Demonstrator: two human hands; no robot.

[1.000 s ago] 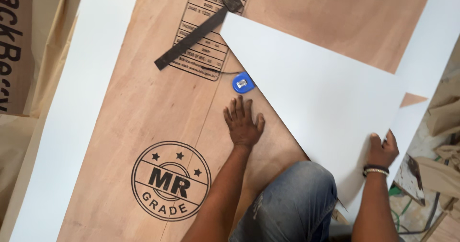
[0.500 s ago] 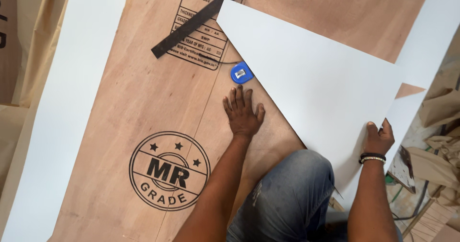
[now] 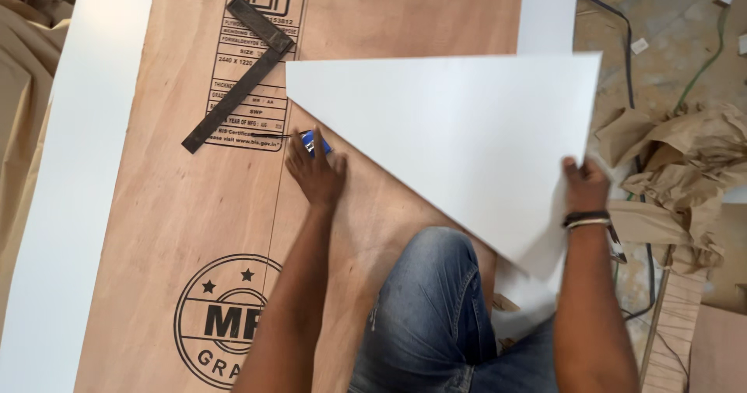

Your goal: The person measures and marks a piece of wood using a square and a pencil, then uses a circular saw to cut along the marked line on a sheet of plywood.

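While the left hand [image 3: 315,177] is lying open on the plywood [image 3: 163,206], touching a blue tape [image 3: 314,142], the right hand [image 3: 585,184] is gripping the white sheet's [image 3: 459,136] edge. Black round stamp [image 3: 222,319] sitting lower left; steel square [image 3: 237,72] resting on the rectangular label [image 3: 261,19].

The plywood [image 3: 194,206] lies in the middle, between two strips, one at its left [image 3: 70,206] and one at its far right [image 3: 548,12]; the square [image 3: 237,74] lies on its far part; the sheet [image 3: 467,136] lies right of the square; the tape [image 3: 315,142] is under the left hand [image 3: 315,171], at the sheet's left edge; the right hand [image 3: 585,187] is on the sheet's right edge; crumpled paper [image 3: 669,167] lies further right.
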